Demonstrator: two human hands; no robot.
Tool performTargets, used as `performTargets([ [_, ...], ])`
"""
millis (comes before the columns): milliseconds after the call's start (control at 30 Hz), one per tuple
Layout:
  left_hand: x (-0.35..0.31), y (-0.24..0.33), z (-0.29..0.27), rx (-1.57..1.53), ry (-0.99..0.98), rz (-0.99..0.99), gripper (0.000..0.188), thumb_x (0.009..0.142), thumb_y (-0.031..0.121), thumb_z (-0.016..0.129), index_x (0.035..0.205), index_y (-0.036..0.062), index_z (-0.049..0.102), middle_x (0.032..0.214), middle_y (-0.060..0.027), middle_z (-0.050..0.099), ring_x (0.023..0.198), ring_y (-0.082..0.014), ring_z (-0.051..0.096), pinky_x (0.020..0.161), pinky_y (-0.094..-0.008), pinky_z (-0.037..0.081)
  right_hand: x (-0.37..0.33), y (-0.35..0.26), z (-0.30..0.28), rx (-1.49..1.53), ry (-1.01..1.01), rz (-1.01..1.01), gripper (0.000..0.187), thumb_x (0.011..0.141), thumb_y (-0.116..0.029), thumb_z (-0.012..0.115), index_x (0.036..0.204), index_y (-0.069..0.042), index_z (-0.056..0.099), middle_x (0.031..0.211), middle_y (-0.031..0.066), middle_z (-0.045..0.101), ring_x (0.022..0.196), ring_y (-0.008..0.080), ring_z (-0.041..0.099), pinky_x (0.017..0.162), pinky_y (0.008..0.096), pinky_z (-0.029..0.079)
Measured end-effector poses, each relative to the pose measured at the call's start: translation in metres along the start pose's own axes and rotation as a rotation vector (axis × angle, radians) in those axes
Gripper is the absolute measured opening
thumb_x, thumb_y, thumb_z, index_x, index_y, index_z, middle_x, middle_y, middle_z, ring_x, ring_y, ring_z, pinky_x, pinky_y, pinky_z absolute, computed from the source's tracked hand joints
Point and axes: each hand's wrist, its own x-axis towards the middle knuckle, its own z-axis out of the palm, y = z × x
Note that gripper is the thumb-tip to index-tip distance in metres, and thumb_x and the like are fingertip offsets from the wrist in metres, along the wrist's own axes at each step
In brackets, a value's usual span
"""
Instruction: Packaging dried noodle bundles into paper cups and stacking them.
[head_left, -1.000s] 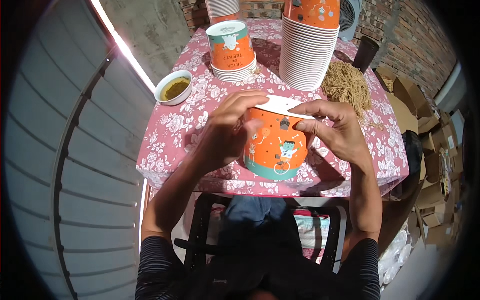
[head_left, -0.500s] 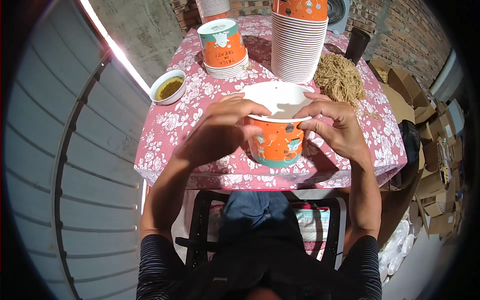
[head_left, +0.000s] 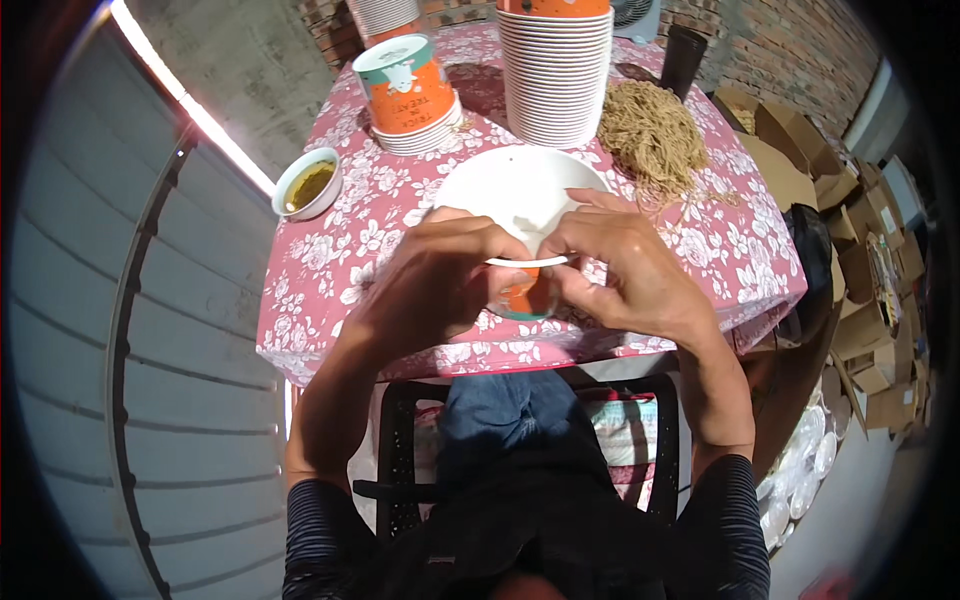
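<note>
Near the table's front edge, an orange paper bucket (head_left: 520, 180) with a white inside and a green base band leans its open mouth toward me. My left hand (head_left: 440, 265) pinches the near rim, fingers inside and thumb against the outer wall. Just to its right, my right hand (head_left: 625, 260) grips the same rim in a like pinch. Only a short length of white rim shows between the two hands. Most of the bucket's printed outer wall is hidden behind my fingers.
Behind the bucket rises a tall stack of white-rimmed buckets (head_left: 556, 85). Upturned orange buckets (head_left: 408, 95) stand left of it. A bowl of dark liquid (head_left: 308, 184) is at the left, tangled tan twine (head_left: 655, 135) at the right. Cardboard boxes (head_left: 790, 135) lie beyond the flowered tablecloth (head_left: 375, 200).
My hands have drawn closer together along the near rim and now pinch it. The bucket has tipped toward me, showing more of its inside. The whole view has shifted slightly.
</note>
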Motion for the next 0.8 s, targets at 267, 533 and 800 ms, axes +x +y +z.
performTargets([
  [267, -0.007, 0.017, 0.015, 0.205, -0.097, -0.082, 0.015, 0.076, 0.004, 0.074, 0.089, 0.0095, 0.068, 0.078, -0.0077, 0.067, 0.073, -0.0280, 0.065, 0.078, -0.0393, 0.047, -0.020, -0.007, 0.018, -0.111, -0.022, 0.038, 0.015, 0.083, -0.009, 0.067, 0.097, -0.004, 0.068, 0.084, 0.0115, 0.068, 0.086, 0.0321, 0.068, 0.115, 0.0559, 0.040],
  [533, -0.015, 0.018, 0.020, 0.217, 0.044, -0.081, 0.018, 0.075, 0.002, 0.076, 0.089, 0.0103, 0.067, 0.075, -0.0058, 0.065, 0.072, -0.0271, 0.065, 0.081, -0.0387, 0.048, -0.076, 0.038, -0.007, -0.301, 0.416, 0.113, 0.014, 0.086, -0.001, 0.073, 0.099, -0.002, 0.076, 0.100, 0.0136, 0.076, 0.095, 0.0264, 0.072, 0.086, 0.0379, 0.055],
  [800, -0.010, 0.016, 0.029, 0.221, 0.124, -0.056, 0.017, 0.075, 0.001, 0.076, 0.086, 0.0099, 0.066, 0.073, -0.0048, 0.064, 0.074, -0.0256, 0.065, 0.084, -0.0379, 0.048, -0.146, 0.115, -0.056, -0.114, 0.215, 0.792, 0.012, 0.091, -0.002, 0.073, 0.102, 0.004, 0.074, 0.089, 0.0108, 0.074, 0.085, 0.0187, 0.071, 0.078, 0.0321, 0.054],
])
